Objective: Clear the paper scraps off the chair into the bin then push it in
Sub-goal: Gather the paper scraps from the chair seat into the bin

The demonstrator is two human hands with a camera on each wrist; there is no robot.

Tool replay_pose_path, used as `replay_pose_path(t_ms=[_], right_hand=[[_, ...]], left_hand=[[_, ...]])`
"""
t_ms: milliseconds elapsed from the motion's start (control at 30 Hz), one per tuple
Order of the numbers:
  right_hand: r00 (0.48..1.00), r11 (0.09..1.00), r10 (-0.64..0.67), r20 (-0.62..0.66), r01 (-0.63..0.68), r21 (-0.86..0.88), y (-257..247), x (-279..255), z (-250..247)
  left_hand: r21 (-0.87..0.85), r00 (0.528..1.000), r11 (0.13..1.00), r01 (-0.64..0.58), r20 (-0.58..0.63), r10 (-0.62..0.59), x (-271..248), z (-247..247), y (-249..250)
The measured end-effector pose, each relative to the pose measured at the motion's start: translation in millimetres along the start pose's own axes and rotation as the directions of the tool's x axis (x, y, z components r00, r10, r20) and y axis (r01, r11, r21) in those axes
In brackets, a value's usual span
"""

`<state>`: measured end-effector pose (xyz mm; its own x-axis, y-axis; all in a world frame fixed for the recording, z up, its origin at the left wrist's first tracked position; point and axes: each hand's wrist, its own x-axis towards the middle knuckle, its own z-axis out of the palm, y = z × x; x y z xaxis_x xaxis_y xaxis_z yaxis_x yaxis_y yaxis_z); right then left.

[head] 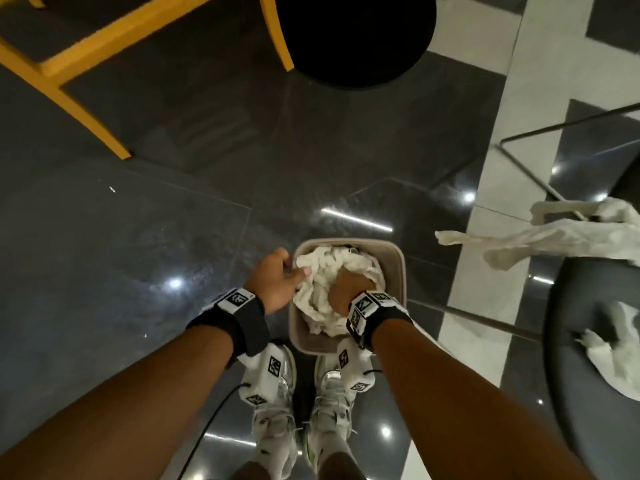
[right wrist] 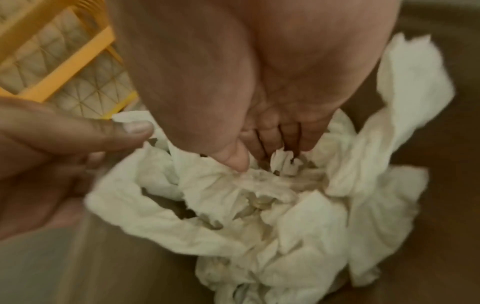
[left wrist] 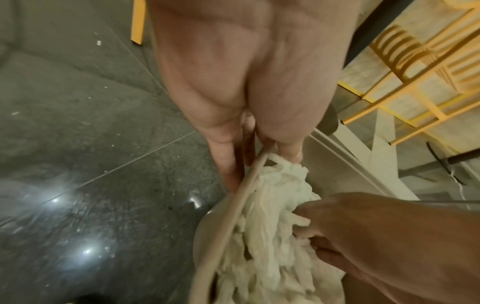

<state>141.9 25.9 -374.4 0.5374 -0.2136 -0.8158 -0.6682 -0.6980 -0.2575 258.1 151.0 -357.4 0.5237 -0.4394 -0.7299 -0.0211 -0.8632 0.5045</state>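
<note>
A beige bin point(head: 398, 265) stands on the floor in front of my feet, stuffed with crumpled white paper point(head: 322, 303). My left hand point(head: 294, 268) grips the bin's left rim point(left wrist: 241, 203), thumb inside and fingers point(left wrist: 228, 164) outside. My right hand point(head: 349, 289) is sunk in the paper, and its fingers point(right wrist: 275, 139) point straight down and press on it. At the right a dark chair seat point(head: 588, 306) carries a long paper scrap point(head: 561, 237) across its far edge and a second scrap point(head: 613, 362) nearer me.
Yellow wooden chair legs point(head: 86, 109) stand at the far left. A black round table base point(head: 353, 36) lies straight ahead. Thin metal chair legs point(head: 533, 174) slant across the white floor strip at the right. My shoes point(head: 277, 427) touch the bin's near side.
</note>
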Motion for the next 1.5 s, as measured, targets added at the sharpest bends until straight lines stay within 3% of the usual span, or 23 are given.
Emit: replay_pose_path(t_ms=[167, 267, 400, 500, 600, 667, 767, 867, 967, 1000, 1033, 1100, 1233, 1333, 1433, 1500], right_hand=[[0.99, 0.935, 0.097, -0.101, -0.056, 0.349, -6.5, -65.3, -60.7], [0.971, 0.894, 0.131, -0.2, -0.029, 0.447, -2.4, -106.8, -95.2], [0.933, 0.811, 0.155, -0.324, 0.067, 0.582, 22.9, -175.0, -138.6], [0.879, 0.744, 0.248, -0.407, 0.097, 0.662, 59.2, -226.1, -166.9], [0.799, 0.709, 0.362, -0.48, 0.098, 0.698, 112.5, -276.5, -184.2], [0.766, 0.739, 0.366, -0.529, 0.106, 0.666, 152.6, -305.3, -184.8], [0.737, 0.796, 0.358, -0.573, 0.079, 0.6, 215.5, -342.9, -168.8], [0.621, 0.793, 0.454, -0.639, 0.044, 0.607, 277.0, -371.5, -141.7], [0.487, 0.751, 0.565, -0.666, 0.03, 0.66, 328.5, -390.4, -126.0], [0.468, 0.744, 0.597, -0.651, -0.02, 0.668, 343.8, -393.4, -124.9], [0.469, 0.736, 0.627, -0.622, -0.094, 0.67, 358.5, -394.8, -123.5], [0.522, 0.684, 0.687, -0.506, -0.228, 0.693, 382.5, -394.6, -119.9], [0.666, 0.485, 0.712, -0.222, -0.237, 0.842, 404.3, -386.3, -110.2], [0.684, 0.455, 0.698, -0.214, -0.194, 0.869, 389.9, -378.7, -105.5], [0.77, 0.478, 0.579, -0.267, -0.056, 0.877, 365.0, -364.6, -105.5], [0.789, 0.487, 0.522, -0.323, 0.035, 0.873, 354.1, -354.3, -106.1]], left_hand=[[0.047, 0.999, 0.998, 0.035, -0.025, -0.034, -19.4, -16.5, 50.8], [0.053, 1.0, 0.999, 0.003, -0.031, -0.001, -43.3, -31.9, 98.2], [0.093, 0.989, 0.985, -0.146, 0.034, 0.143, -88.1, -33.6, 174.2], [0.167, 0.953, 0.94, -0.297, 0.12, 0.28, -124.9, -14.7, 232.2], [0.275, 0.88, 0.838, -0.471, 0.221, 0.421, -155.5, 21.7, 284.7], [0.335, 0.828, 0.76, -0.557, 0.293, 0.478, -171.9, 50.6, 311.5], [0.463, 0.731, 0.566, -0.682, 0.439, 0.523, -189.1, 97.9, 334.3], [0.577, 0.677, 0.364, -0.731, 0.55, 0.488, -201.7, 143.8, 340.1], [0.588, 0.647, 0.307, -0.748, 0.545, 0.533, -213.9, 187.2, 342.8], [0.582, 0.635, 0.302, -0.755, 0.536, 0.556, -216.2, 200.0, 345.7], [0.579, 0.627, 0.296, -0.76, 0.532, 0.57, -216.8, 212.0, 348.8], [0.583, 0.621, 0.281, -0.762, 0.537, 0.571, -214.3, 229.2, 355.3], [0.572, 0.63, 0.31, -0.759, 0.525, 0.572, -204.6, 247.9, 367.5], [0.517, 0.632, 0.381, -0.766, 0.5, 0.592, -202.6, 251.8, 371.1], [0.434, 0.62, 0.445, -0.783, 0.489, 0.614, -204.0, 255.8, 377.4], [0.397, 0.607, 0.46, -0.795, 0.497, 0.62, -205.8, 258.7, 381.8]])
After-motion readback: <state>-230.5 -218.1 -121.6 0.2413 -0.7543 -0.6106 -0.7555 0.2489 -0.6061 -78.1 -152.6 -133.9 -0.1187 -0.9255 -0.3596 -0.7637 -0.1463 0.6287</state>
